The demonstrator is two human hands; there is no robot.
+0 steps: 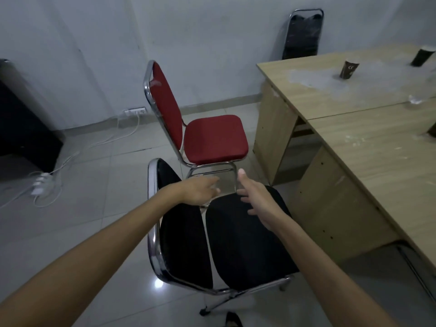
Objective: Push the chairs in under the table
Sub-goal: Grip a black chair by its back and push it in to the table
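Nothing gripped: your left hand (200,191) hangs with fingers loose and spread, your right hand (257,198) is open too, thumb up, and both hover above the black chair (245,241) without clearly touching it. Whether the left fingertips brush the chrome frame of the red chair (214,138) behind them is hard to tell.

The black chair stands just beside the near long edge of the table (368,138), seat facing it, not tucked under. Its legs are mostly hidden beneath the seat; only a chrome foot shows near the bottom of the view. The red chair stands further off, beside the table's near left corner, also out in the open; your hands cover part of its lower frame.

A third chair (303,34), dark and dim, stands by the wall past the table's far left corner, its lower half hidden behind the tabletop. Another dark frame (410,263) pokes out under the table's edge at the right, cut off.

On the tabletop, a paper cup (349,69) stands toward the far edge and a second cup (422,56) sits at the far right, partly cropped; the contents of either can't be seen. A dark cabinet (21,128) is cut off at the left, with white cables (44,185) on the floor.
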